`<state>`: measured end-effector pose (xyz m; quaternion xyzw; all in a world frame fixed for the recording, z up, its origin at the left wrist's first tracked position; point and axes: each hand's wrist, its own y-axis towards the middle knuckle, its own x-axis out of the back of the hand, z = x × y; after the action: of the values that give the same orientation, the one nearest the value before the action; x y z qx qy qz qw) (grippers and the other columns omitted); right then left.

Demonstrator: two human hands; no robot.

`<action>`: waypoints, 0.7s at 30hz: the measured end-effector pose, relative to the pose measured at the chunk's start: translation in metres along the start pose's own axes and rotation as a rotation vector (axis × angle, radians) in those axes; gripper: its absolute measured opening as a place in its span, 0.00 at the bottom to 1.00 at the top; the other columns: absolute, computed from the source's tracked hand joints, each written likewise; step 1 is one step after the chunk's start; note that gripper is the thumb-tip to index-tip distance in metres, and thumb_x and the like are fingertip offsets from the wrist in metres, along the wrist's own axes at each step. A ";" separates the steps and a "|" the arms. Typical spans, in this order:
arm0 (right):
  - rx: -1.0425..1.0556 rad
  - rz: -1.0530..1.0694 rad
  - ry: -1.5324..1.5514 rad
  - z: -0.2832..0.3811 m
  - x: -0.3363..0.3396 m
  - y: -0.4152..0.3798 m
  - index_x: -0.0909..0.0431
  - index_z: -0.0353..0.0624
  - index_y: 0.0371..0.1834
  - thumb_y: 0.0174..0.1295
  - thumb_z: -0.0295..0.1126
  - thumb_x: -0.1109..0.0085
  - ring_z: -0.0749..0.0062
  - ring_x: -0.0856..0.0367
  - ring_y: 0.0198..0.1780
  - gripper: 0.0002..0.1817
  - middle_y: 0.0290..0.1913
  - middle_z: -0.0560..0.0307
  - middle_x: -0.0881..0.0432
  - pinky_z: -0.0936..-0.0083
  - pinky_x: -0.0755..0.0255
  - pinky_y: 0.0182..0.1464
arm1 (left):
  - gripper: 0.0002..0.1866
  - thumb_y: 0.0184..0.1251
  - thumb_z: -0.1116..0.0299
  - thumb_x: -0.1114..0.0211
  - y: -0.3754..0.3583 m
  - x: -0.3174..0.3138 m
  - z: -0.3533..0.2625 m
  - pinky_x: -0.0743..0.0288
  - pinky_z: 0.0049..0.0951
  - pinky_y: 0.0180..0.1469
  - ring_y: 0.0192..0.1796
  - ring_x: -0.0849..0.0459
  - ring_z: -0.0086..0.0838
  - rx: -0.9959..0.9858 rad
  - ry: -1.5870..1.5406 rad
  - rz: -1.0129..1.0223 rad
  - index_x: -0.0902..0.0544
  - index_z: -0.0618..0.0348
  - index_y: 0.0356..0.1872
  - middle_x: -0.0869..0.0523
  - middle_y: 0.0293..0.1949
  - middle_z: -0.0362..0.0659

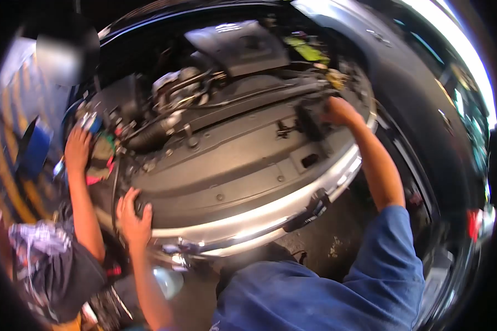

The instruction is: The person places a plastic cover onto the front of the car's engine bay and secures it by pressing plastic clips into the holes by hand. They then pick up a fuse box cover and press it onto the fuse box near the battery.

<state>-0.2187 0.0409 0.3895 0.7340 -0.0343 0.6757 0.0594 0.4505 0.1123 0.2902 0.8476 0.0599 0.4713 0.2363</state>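
While seen from above — two own hands: left hand [133, 216] flat on front panel [232, 165], right hand [339, 112] gripping one bracket [313, 118].

The right hand [339, 112] hides its fingertips behind a dark part; engine bay [204, 88] details blur.

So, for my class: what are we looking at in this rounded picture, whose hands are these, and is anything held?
There is one picture, from a camera worn on a person's head, looking down; the wide lens bends the edges. It shows a car's open engine bay with a black plastic cover panel above the silver front edge. The wearer, in a blue shirt, rests the left hand on the panel's near corner. The right hand reaches the far side beside a black part; whether it grips anything cannot be told. Another person's hand, at left, touches a coloured rag.
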 end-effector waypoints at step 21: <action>0.228 0.018 0.930 0.019 0.036 0.007 0.22 0.34 0.43 0.57 0.17 0.45 0.80 0.25 0.33 0.10 0.32 0.62 0.22 0.79 0.31 0.37 | 0.23 0.65 0.63 0.36 -0.004 -0.026 -0.055 0.52 0.57 0.81 0.79 0.33 0.43 0.242 0.240 -0.105 0.19 0.56 0.61 0.19 0.68 0.45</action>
<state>-0.1977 0.0329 0.4244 0.3552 0.0640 0.9324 -0.0182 0.3913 0.1265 0.2922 0.8033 0.1882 0.5453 0.1481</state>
